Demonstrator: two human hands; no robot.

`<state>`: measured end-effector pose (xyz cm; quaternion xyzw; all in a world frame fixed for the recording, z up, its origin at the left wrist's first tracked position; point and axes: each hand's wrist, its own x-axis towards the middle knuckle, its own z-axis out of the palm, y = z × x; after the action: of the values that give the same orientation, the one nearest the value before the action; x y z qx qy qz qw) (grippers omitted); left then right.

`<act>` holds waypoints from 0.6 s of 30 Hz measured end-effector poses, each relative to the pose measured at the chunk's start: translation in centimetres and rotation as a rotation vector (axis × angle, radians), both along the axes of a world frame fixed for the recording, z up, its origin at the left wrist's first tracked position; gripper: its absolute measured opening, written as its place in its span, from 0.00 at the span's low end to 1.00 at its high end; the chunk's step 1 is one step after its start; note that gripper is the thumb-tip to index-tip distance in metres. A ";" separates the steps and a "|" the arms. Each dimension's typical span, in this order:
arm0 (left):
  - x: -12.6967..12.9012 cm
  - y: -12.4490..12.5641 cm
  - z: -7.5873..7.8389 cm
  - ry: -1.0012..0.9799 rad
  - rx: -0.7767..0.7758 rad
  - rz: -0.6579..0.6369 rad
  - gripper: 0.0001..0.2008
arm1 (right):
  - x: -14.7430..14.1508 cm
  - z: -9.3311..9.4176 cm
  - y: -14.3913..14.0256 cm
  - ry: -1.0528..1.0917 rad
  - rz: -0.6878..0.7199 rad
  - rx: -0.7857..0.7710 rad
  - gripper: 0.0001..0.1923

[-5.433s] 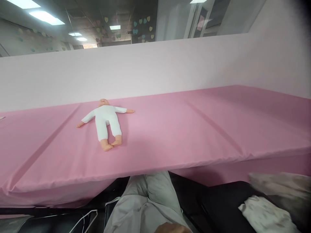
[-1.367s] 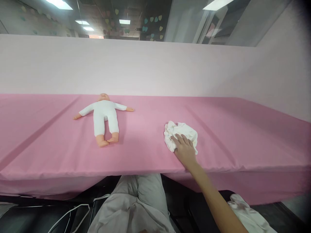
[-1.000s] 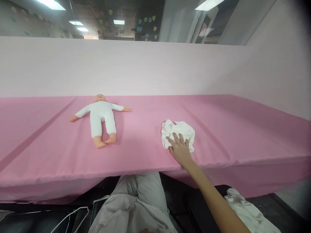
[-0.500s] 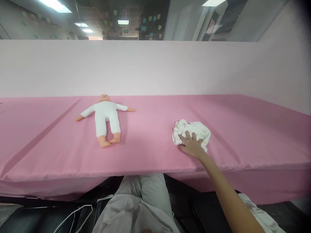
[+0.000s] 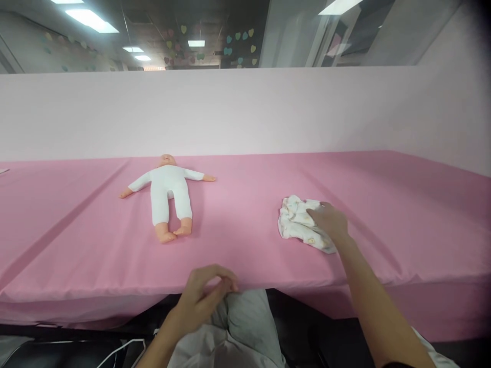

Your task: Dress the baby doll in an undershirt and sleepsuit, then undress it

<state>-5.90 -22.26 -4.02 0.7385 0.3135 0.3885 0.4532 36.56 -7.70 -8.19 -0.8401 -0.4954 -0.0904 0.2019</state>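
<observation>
A crumpled white cloth (image 5: 301, 225) with a small print lies on the right part of the pink-covered table. My right hand (image 5: 330, 221) grips its right side, fingers bent into the fabric; the fingertips are partly hidden. Whether the cloth is a garment cannot be made out. Over my lap, at the table's front edge, my left hand (image 5: 209, 296) hovers with loosely curved fingers, a gap between thumb and fingers, and nothing in it. To the left, a baby doll (image 5: 169, 191) in a white bodysuit lies on its back, arms spread and feet towards me, apart from both hands.
The table's pink cover (image 5: 245, 220) has fold ridges and hangs over the front edge. A white wall (image 5: 245, 110) with glass above stands behind it. Below left are a dark chair (image 5: 65, 352) and a white cable (image 5: 120, 349).
My left hand has come into view over my lap. My right hand has shifted right from lying spread on the cloth to gripping its side, and the cloth has changed shape.
</observation>
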 end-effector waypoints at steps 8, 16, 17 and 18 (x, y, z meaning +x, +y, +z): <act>4.4 5.6 1.7 0.046 0.127 -0.056 0.10 | -2.2 3.3 -0.2 -0.058 0.211 0.514 0.12; 9.1 11.0 3.7 0.140 0.420 0.009 0.12 | -7.3 15.3 -0.1 0.041 0.429 1.020 0.03; 9.7 11.8 4.2 0.134 0.455 0.042 0.14 | -8.2 16.6 0.0 0.098 0.480 1.038 0.04; 10.2 12.6 4.8 0.121 0.482 0.071 0.17 | -9.2 17.8 0.2 0.157 0.521 1.044 0.05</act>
<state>4.34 -9.65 0.75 0.8357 0.2642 0.4228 0.2302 27.38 -7.54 9.58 -0.4843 -0.5589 -0.2075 0.6404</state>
